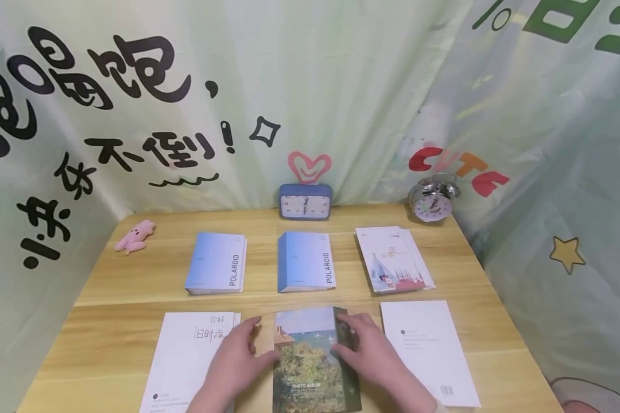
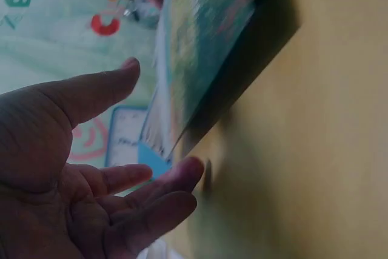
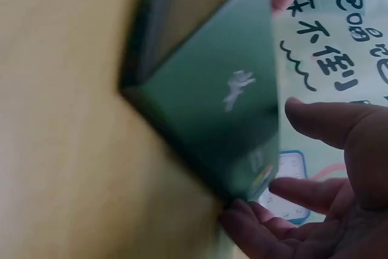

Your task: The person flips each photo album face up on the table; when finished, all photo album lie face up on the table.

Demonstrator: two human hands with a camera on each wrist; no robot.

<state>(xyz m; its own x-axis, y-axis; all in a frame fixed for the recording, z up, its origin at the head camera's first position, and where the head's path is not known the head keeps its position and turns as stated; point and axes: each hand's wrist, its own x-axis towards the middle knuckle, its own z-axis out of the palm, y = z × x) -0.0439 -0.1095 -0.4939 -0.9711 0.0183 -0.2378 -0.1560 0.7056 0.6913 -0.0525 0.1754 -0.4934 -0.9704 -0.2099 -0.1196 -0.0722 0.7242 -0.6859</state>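
A photo album (image 1: 307, 350) with a painted landscape cover and a dark green spine (image 3: 212, 101) lies at the front middle of the wooden table. On its left side is my left hand (image 1: 240, 355), thumb towards the cover's left edge and fingers spread. In the left wrist view that palm holds nothing, and the fingertips are apart from the album. My right hand (image 1: 369, 350) is at the spine side, with its fingertips at the spine's far corner. Its thumb extends close to the cover's edge, apart from the fingers.
White albums flank it, left (image 1: 186, 355) and right (image 1: 429, 350). Behind stand two blue POLAROID albums (image 1: 214, 261) (image 1: 305, 261) and a tent-picture album (image 1: 392, 261). Along the back are a pink toy (image 1: 136, 236), a blue clock (image 1: 305, 203) and a silver alarm clock (image 1: 432, 203).
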